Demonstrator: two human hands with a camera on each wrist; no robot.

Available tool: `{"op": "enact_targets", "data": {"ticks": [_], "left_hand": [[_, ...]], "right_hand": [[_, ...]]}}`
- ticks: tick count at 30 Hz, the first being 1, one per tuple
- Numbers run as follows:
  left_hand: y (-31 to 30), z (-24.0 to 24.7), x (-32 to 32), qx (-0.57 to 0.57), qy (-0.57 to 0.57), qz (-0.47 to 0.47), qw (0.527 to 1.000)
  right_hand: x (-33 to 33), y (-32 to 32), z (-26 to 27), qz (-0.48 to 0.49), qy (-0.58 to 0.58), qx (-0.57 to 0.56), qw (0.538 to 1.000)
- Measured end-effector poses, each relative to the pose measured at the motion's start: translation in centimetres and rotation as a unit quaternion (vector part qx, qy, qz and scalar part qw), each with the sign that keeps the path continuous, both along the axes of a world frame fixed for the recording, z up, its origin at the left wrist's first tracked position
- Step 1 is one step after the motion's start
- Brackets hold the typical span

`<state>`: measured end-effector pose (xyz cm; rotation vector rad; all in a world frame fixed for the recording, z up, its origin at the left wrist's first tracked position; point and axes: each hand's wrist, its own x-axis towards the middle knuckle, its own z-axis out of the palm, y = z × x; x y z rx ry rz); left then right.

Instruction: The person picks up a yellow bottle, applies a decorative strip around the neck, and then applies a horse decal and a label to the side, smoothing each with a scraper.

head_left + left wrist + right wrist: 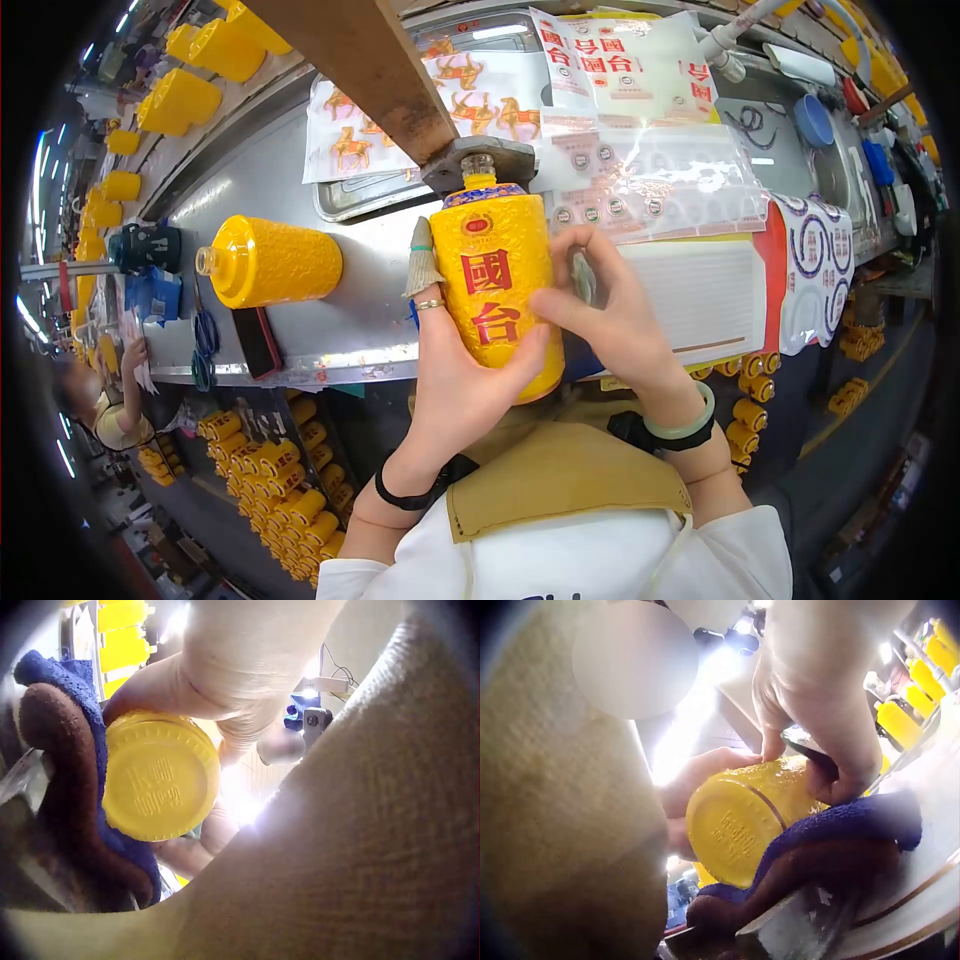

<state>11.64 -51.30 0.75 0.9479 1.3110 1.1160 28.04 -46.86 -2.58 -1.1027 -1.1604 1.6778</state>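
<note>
A yellow textured bottle [495,265] with red characters and a clear neck lies lengthwise in front of me. Its neck reaches the dark metal piece [482,165] at the end of a wooden beam. My left hand [455,385] grips its left side, thumb across the front, a worn cover on one finger. On the right side, my right hand [622,310] has curled fingers and thumb against the bottle, with a thin greenish piece [810,748] showing between them; I cannot tell what it is. Beneath the bottle, a blue cloth [94,750] covers a brown curved support [71,802].
Another yellow bottle [285,262] lies at left, near a phone [257,342] and scissors [205,335]. Printed decal sheets [470,95] and plastic-wrapped packs [640,180] cover the back and right. Several yellow bottles [275,490] stand below the bench; a person [115,410] is at far left.
</note>
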Motion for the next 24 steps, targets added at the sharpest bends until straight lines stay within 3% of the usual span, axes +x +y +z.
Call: {"op": "enact_targets", "data": {"ticks": [6,10,15,18,24], "left_hand": [[-0.1,0.4,-0.1,0.003,0.004,-0.012,1.0],[-0.3,0.6,-1.1,-0.007,-0.078,-0.01,0.997],[-0.4,0.1,-1.6,0.022,-0.092,-0.017,0.995],[-0.4,-0.1,-1.7,0.021,-0.091,-0.023,0.995],[-0.2,0.3,-1.4,0.025,-0.091,-0.011,0.995]], "right_hand": [[0.1,0.2,1.2,0.011,0.017,-0.056,0.998],[-0.3,0.0,0.2,0.005,0.016,-0.001,1.0],[0.6,0.5,1.1,0.039,0.006,-0.063,0.997],[0.2,0.1,0.7,0.026,0.013,-0.015,0.999],[0.7,0.3,1.0,0.043,0.032,-0.042,0.998]]}}
